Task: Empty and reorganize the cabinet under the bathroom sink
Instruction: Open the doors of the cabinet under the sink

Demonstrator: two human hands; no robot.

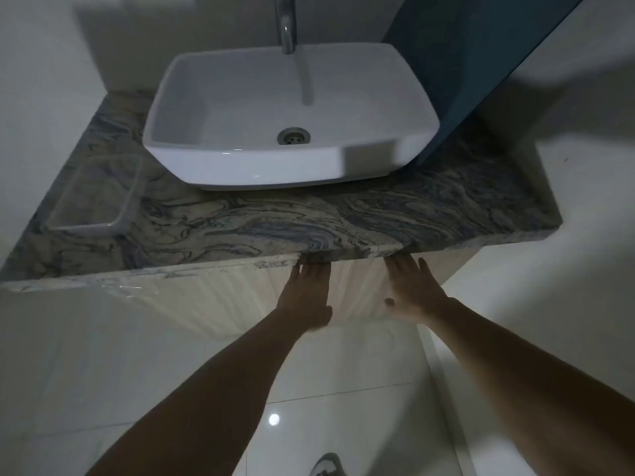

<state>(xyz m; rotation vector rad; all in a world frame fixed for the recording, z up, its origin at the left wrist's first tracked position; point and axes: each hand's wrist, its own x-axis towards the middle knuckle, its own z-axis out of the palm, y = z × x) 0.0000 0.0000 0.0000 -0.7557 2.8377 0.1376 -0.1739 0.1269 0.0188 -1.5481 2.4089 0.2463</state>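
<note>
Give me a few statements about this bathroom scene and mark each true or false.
1. Both hands, left hand and right hand, lie flat on the cabinet front with fingers straight. True.
2. The sink is full of water. False: the basin looks empty, its drain bare.
3. A clear tray sits on the counter, left of the sink. True.
4. The tray holds bottles. False: nothing shows in it.
5. Water runs from the tap. False: no water shows.

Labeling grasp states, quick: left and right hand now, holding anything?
Left hand: open, fingers straight on the cabinet front, holding nothing.
Right hand: open, fingers straight on the same front, holding nothing.
</note>
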